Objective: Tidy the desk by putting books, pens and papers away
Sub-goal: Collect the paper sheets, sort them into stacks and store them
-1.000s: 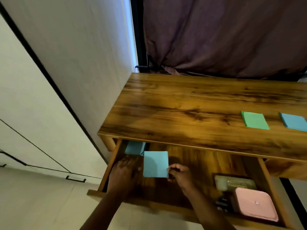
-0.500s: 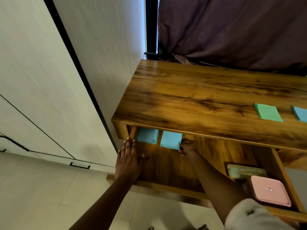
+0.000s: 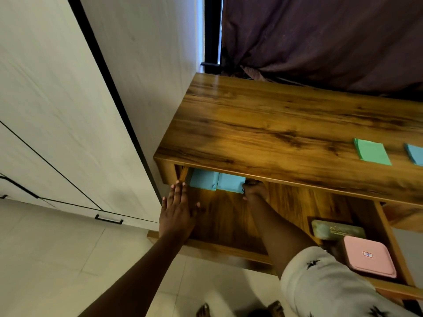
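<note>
Left hand (image 3: 177,211) flat on drawer (image 3: 226,223) left edge, fingers spread, gripping nothing. Two blue paper pads (image 3: 217,182) side by side at drawer back, half under desk (image 3: 274,129) lip. Right hand (image 3: 253,189) fingertips touch second pad's right edge; pinching or only pushing, cannot tell. Green pad (image 3: 372,152) and blue pad (image 3: 415,154) on desktop: likely light, floppy, sheets may fan; pinch across edge.

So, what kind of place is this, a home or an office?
Probably a home room, perhaps a bedroom or study: a wooden desk with an open drawer, a dark curtain behind it, and pale wardrobe-like doors beside it.
</note>
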The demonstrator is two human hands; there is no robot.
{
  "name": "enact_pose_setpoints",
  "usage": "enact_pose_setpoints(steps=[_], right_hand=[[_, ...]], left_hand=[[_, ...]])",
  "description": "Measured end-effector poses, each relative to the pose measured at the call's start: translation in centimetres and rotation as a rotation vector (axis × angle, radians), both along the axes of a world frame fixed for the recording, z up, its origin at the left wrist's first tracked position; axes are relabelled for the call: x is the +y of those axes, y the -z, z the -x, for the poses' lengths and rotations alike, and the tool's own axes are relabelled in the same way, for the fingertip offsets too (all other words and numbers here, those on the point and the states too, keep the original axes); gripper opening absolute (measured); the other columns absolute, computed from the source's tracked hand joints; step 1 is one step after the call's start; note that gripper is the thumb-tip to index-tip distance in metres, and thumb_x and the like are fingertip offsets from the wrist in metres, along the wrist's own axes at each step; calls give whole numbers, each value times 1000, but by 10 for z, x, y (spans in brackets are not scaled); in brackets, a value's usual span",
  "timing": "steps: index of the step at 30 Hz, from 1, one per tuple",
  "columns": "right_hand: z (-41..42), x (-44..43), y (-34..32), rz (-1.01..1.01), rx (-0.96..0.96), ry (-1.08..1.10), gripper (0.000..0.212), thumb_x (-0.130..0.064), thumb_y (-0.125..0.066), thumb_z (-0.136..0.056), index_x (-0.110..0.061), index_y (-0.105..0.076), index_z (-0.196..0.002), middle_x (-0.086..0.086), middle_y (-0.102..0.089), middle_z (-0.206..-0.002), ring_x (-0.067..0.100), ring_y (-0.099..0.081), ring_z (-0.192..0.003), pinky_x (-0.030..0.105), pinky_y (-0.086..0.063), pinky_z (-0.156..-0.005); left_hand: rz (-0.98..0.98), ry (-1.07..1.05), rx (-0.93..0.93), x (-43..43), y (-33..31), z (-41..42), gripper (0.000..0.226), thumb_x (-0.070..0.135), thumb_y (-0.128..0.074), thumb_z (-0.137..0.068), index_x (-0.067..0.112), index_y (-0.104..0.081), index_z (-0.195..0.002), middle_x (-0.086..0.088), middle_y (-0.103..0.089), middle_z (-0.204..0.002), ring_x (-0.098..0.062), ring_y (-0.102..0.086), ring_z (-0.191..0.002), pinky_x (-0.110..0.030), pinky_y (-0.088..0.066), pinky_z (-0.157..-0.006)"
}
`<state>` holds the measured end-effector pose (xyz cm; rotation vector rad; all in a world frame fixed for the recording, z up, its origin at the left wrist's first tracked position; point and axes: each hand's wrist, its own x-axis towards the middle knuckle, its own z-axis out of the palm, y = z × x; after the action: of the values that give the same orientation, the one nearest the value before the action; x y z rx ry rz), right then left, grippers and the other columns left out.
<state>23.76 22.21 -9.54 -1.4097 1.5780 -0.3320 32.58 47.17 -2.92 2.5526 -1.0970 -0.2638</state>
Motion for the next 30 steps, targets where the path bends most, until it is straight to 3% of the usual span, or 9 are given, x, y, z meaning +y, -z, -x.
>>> enact_pose_setpoints(steps=[3, 5, 9, 13, 16, 20, 23, 27, 30], right_hand=[[1, 6, 2, 36, -10, -1, 21, -30, -69, -79, -17, -67, -96, 13, -66, -116, 34, -62, -102, 46, -52, -89], [18, 31, -33, 57, -122, 25, 8, -18, -66, -82, -14, -66, -90, 13, -68, -110, 32, -61, -102, 36, -49, -89], [75, 49, -70, 173, -273, -18, 12, -10, -60, -88, -6, -68, -96, 6, -68, -96, 19, -61, -94, 18, -41, -74], [150, 18, -100, 385, -281, 26, 10, -6, -60, -88, -8, -69, -92, 3, -68, -88, 15, -60, -85, 18, -38, -70], [203, -34, -122, 500, -204, 131, 9, -9, -62, -88, -4, -68, -93, 4, -66, -90, 12, -56, -88, 13, -32, -70], [253, -114, -124, 572, -21, 144, 17, -12, -62, -86, -7, -66, -102, 14, -65, -107, 28, -59, -102, 30, -44, -90], [273, -164, -121, 500, 137, 126, 37, -14, -61, -86, -9, -56, -123, 17, -52, -127, 34, -48, -119, 37, -37, -102], [286, -217, -122, 510, 228, 184, 52, -26, -59, -90, -7, -40, -135, 17, -40, -138, 34, -37, -127, 39, -32, -105], [286, -247, -124, 490, 244, 200, 66, -46, -57, -88, -5, -37, -136, 17, -36, -142, 34, -33, -130, 42, -31, -106]], left_hand=[[25, 6, 3, 2, 2, -2, 79, 64, -13, -88, 19, 1, -152, -3, 4, -160, -17, 9, -145, -37, 1, -117], [34, 23, -16, 5, 2, 0, 81, 66, -10, -86, 20, 0, -152, -2, 4, -160, -15, 10, -145, -36, 4, -117], [45, 38, -61, -8, -10, 15, 76, 59, -20, -88, 20, -11, -152, -5, -5, -160, -21, 3, -147, -40, 3, -118], [82, 220, -85, -78, -27, 60, 62, 42, -40, -94, 22, -20, -150, -4, -11, -159, -21, -4, -147, -42, 0, -117], [140, 363, -79, -158, -43, 100, 57, 41, -37, -90, 21, -38, -144, -4, -26, -155, -22, -17, -145, -41, -8, -117], [47, 478, -50, -247, -43, 143, 49, 37, -40, -97, 26, -34, -144, 0, -23, -156, -20, -17, -144, -41, -13, -118], [-2, 472, -65, -300, -39, 167, 49, 38, -39, -96, 27, -33, -143, 3, -27, -153, -20, -20, -142, -39, -16, -116], [-34, 431, -85, -366, -41, 186, 50, 39, -39, -95, 28, -34, -143, -1, -32, -150, -24, -26, -138, -41, -20, -114], [-50, 363, -77, -398, -38, 194, 51, 42, -36, -95, 30, -30, -145, -1, -27, -153, -27, -22, -140, -47, -13, -115]])
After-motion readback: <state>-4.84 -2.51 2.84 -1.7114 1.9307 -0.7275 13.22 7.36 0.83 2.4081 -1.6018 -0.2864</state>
